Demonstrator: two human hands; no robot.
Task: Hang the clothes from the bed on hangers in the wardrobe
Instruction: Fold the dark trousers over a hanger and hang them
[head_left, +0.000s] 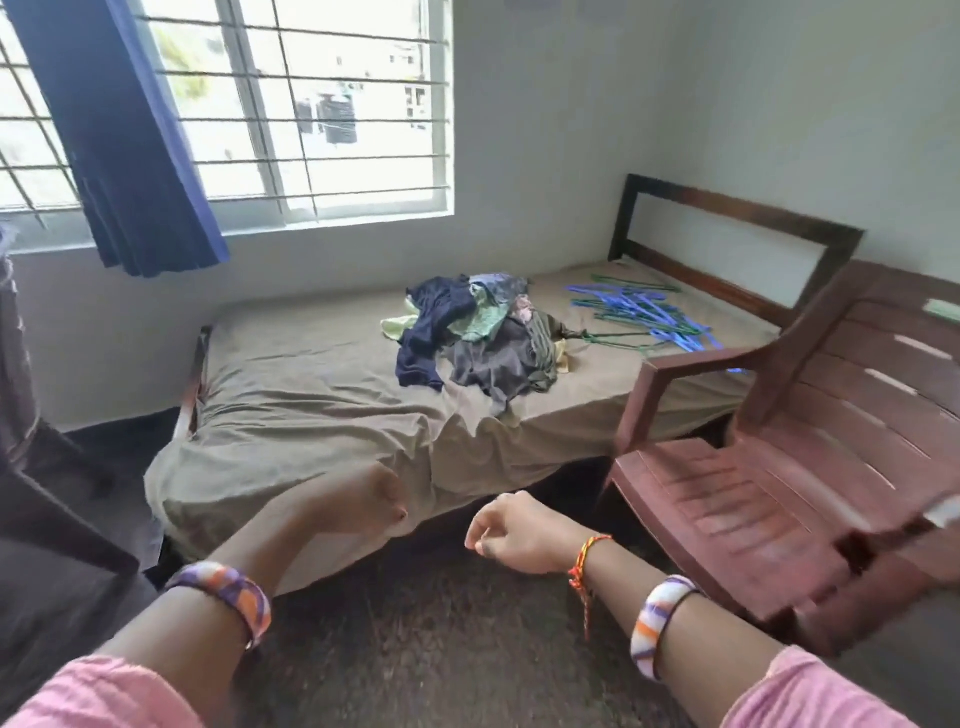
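With our left hand (363, 499) and right hand (511, 525) loosely curled and holding nothing, the clothes (478, 332) lie heaped mid-bed (311, 374) beside the hangers (644, 312), whose tangled hooks we judge may snag.

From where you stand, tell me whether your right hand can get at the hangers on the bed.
Probably not yet: the right hand hangs low, short of the bed, with the chair between it and the hangers.
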